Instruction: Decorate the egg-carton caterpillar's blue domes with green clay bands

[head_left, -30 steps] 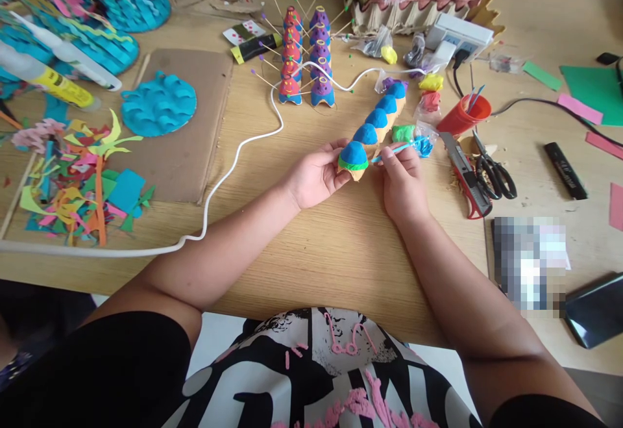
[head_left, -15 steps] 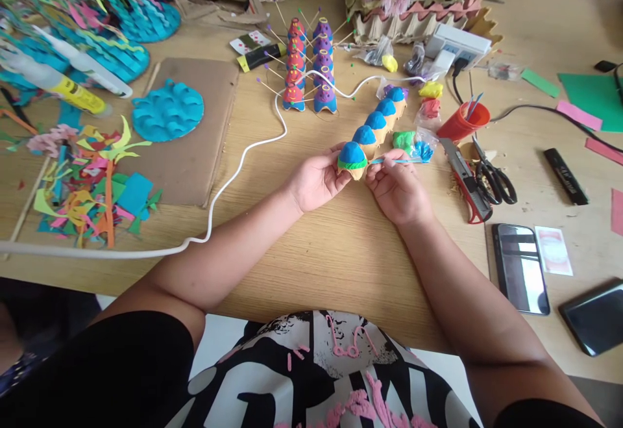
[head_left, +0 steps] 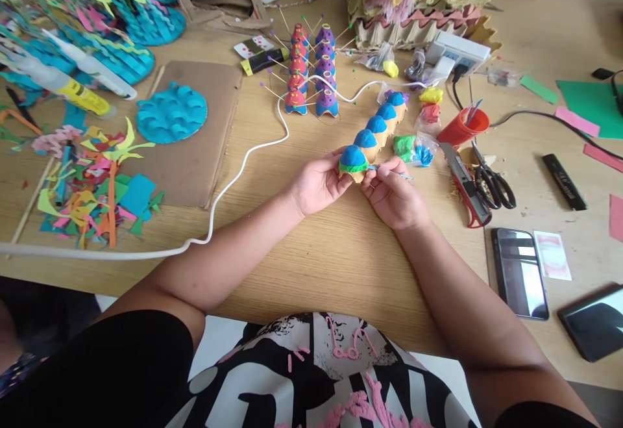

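Observation:
A row of egg-carton cups (head_left: 370, 153) slants away from me, each cup topped with blue clay. The nearest cup also has a green clay band (head_left: 354, 169) below the blue. My left hand (head_left: 318, 184) grips this near end from the left, fingers curled around it. Pinched in my right hand (head_left: 396, 194) is a thin blue stick (head_left: 405, 176), its tip at the right side of the green band. Beyond the row's far right side lie lumps of green clay (head_left: 403, 147) and blue clay (head_left: 423, 155) on plastic wrap.
Finished red (head_left: 297, 71) and purple (head_left: 326, 71) cup rows stand at the back. A white cable (head_left: 243, 162) crosses the table. On the right are a red cup (head_left: 464, 126), a cutter (head_left: 467, 188), scissors (head_left: 495, 184) and a phone (head_left: 520, 273). Paper scraps (head_left: 92, 188) lie left.
The blue stick has tilted, its free end now lower and closer to my right hand. My right hand has shifted slightly left and down. The view has moved a little.

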Tool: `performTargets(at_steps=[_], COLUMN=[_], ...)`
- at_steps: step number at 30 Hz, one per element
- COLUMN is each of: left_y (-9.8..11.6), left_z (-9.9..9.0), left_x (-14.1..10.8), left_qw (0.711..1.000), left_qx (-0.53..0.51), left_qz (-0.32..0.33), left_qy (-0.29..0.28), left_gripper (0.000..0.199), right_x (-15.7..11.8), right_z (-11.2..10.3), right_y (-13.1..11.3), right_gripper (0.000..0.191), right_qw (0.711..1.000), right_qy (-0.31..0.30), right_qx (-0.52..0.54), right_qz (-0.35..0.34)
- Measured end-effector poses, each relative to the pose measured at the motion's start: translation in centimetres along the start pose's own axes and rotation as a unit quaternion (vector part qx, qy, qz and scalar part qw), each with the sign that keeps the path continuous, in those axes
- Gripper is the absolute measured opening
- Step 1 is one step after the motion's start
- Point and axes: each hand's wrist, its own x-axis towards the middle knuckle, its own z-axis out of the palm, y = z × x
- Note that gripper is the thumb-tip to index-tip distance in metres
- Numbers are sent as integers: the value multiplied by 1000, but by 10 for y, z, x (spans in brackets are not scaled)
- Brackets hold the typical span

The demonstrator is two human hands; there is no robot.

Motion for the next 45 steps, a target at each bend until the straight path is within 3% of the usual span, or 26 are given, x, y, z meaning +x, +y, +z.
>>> performTargets(at_steps=[31,45], left_y=[1,2], left_z=[-2,0], left_x=[-1,-2], left_qw=[1000,1000], left_qx=[-24,-26], left_qz=[-14,-8], left_qy=[13,6], left_gripper=[45,43], right_x=[2,2], right_z=[-3,-1], right_y=[5,5], right_gripper=[39,40], right_qw=[997,999], right_qy=[-11,0], right_qx=[-72,-50], right_qz=[-6,-22])
